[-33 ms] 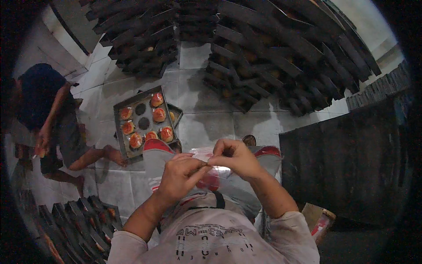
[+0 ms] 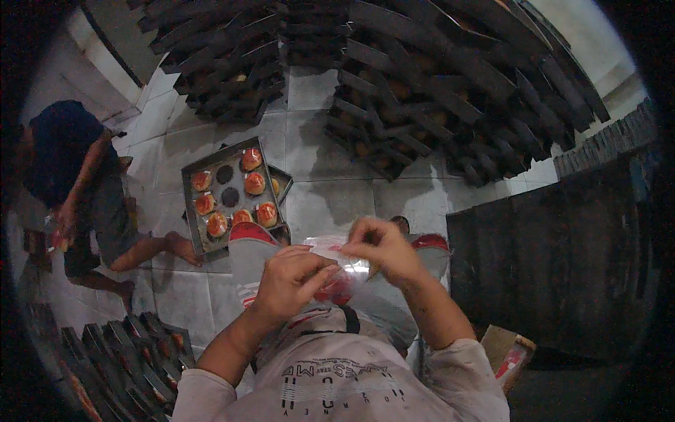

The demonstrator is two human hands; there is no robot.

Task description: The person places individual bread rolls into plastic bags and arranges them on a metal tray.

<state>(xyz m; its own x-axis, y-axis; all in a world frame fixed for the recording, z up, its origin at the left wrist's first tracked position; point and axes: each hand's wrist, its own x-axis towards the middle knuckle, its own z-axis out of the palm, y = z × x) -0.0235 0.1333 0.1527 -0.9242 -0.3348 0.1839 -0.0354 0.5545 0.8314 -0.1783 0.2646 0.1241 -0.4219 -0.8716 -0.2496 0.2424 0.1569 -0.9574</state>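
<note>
Where the grey garment (image 2: 401,302) with red trim covers the wearer's legs, a clear plastic wrapper (image 2: 355,267) with red print lies above the lap, between the two hands. The left hand (image 2: 292,279) is curled, its thumb and forefinger pinched on the wrapper's near-left part. The right hand (image 2: 383,250) is at the wrapper's far-right edge, fingers bent; because of blur, its degree of closure and grip cannot be told. At the lower right is a box (image 2: 508,359) with red-and-white contents; at the lower left is a tray stack (image 2: 126,362). Beyond the left knee, a square metal tray (image 2: 188,211) rests tilted over another tray on the tiled floor (image 2: 316,158). It contains seven glazed buns (image 2: 254,183) and two dark round spots. To its left, another person (image 2: 67,151) has one foot near the tray. Farther off are tall stacks of dark trays (image 2: 450,77).
</note>
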